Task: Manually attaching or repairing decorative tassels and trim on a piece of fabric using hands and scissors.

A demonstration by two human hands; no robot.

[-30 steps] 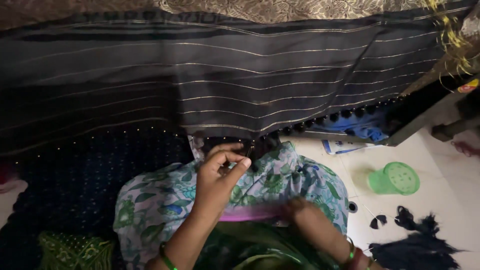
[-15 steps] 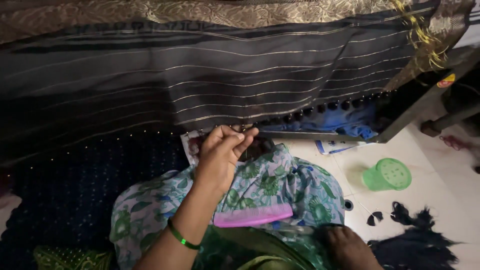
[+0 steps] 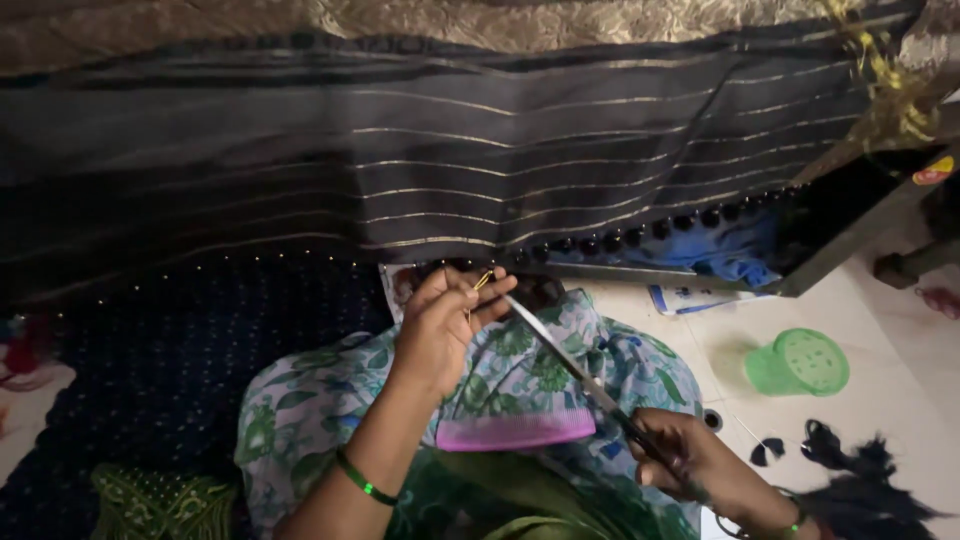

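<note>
L hand [image 3: 440, 325] pinches a small gold-coloured needle [image 3: 483, 281] btwn thumb & forefinger, just under the dark striped fabric's [image 3: 450, 170] beaded edge. R hand [image 3: 690, 462], fingers closed round the handles, holds scissors [image 3: 570, 365], blades angled up toward the L hand's fingertips, above the floral-cloth lap [image 3: 540, 370]. Green plastic cup [image 3: 798, 362] lies on the floor w/ black thread tufts [image 3: 850, 470] nearby.

Domestic textile workspace at floor level: dark striped fabric with beaded edge [image 3: 480, 170] stretched on a metal frame [image 3: 850, 250], pale tiled floor [image 3: 900, 330], black thread tufts [image 3: 850, 470], green plastic cup [image 3: 797, 363].
</note>
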